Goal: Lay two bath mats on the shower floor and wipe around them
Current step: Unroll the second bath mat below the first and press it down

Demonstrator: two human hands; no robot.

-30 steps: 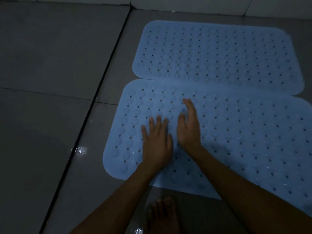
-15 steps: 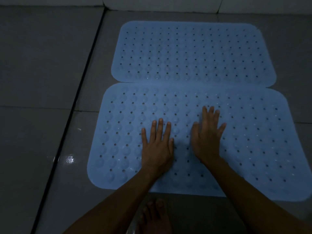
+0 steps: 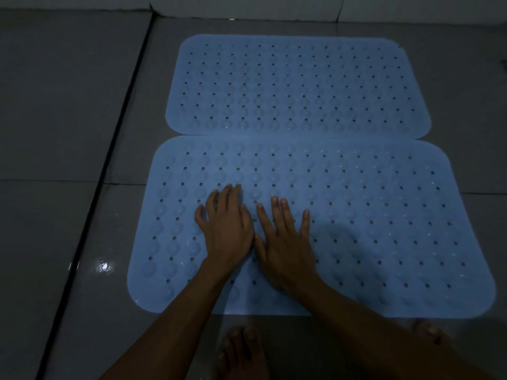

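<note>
- Two pale blue bath mats lie flat on the shower floor [image 3: 68,105], each a rounded-corner rectangle of soft rubbery sheet, dotted with rows of small holes and round suction bumps.
- The far mat [image 3: 299,83] sits close under the white wall base [image 3: 247,6]; the near mat [image 3: 384,229] lies just in front of it, their long edges meeting or slightly overlapping.
- The left hand [image 3: 227,231] and right hand [image 3: 285,242] press palm-down, side by side, on the near mat's left-middle part, fingers straight and spread, gripping nothing.
- Two bare feet stand at the near mat's front edge: one foot [image 3: 241,352] between the forearms, the other foot [image 3: 430,331] mostly hidden by the right arm.
- The floor is large grey glossy tile, wet-looking, with a bright glint left of the near mat.
- A dark grout line [image 3: 109,160] runs along the mats' left side, with open tile beyond it.
</note>
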